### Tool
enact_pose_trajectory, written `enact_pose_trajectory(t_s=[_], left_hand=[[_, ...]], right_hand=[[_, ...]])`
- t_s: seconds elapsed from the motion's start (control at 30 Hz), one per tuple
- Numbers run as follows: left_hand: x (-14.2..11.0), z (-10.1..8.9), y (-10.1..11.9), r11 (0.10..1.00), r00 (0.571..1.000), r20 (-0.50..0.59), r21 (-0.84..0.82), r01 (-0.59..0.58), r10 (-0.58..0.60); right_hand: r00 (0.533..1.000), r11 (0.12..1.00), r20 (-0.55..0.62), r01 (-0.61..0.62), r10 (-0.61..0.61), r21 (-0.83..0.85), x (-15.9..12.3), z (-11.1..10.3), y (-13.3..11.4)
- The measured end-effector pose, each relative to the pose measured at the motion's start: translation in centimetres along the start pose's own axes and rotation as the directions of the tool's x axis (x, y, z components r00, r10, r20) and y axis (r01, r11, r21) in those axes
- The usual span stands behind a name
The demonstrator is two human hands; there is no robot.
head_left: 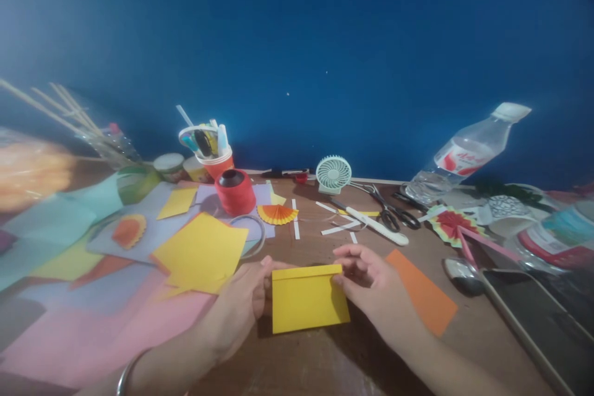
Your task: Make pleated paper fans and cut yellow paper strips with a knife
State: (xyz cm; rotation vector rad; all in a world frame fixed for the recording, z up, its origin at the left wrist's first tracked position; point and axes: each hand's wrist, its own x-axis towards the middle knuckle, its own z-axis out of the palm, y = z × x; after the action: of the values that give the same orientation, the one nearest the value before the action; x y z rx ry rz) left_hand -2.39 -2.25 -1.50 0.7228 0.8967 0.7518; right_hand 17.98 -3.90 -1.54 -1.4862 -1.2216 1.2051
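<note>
A sheet of yellow paper [309, 300], with a narrow strip folded along its far edge, is held up between my hands above the brown table. My left hand [244, 300] is at its left side, with the fingers partly behind the sheet. On the other side, my right hand [369, 281] pinches the top right corner between thumb and fingers. An orange paper piece [427, 294] lies just beyond my right hand. Several yellow sheets [204, 250] are stacked near my left hand. A pleated orange-yellow paper fan [277, 215] rests farther back.
At the back stand a red thread spool [235, 192], a cup of pens [216, 161] and a small mint fan [333, 174]. Scissors [392, 213], a white-handled knife [383, 229] and paper strips lie mid-table. A tilted bottle [468, 151] and a phone [533, 315] are right; coloured paper [116, 322] covers the left.
</note>
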Motion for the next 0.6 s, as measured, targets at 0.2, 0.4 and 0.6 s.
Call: enact_pose_trajectory(t_s=[0.2, 0.4, 0.6], left_hand=[[0.3, 0.4, 0.0, 0.929, 0.993, -0.101, 0.369, -0.022, 0.064], [-0.1, 1.0, 0.0, 0.712, 0.990, -0.025, 0.697, -0.082, 0.138], [-0.5, 1.3, -0.5, 0.646, 0.974, 0.015, 0.746, -0.162, 0.226]], right_hand=[[0.989, 1.000, 0.146, 0.010, -0.013, 0.020, -0.7, 0.3, 0.0], [0.941, 0.988, 0.335, 0.086, -0.039, -0.126, -1.1, 1.1, -0.9], [0.956, 0.929, 0.253, 0.220, -0.146, -0.298, -1.3, 2.0, -0.7]])
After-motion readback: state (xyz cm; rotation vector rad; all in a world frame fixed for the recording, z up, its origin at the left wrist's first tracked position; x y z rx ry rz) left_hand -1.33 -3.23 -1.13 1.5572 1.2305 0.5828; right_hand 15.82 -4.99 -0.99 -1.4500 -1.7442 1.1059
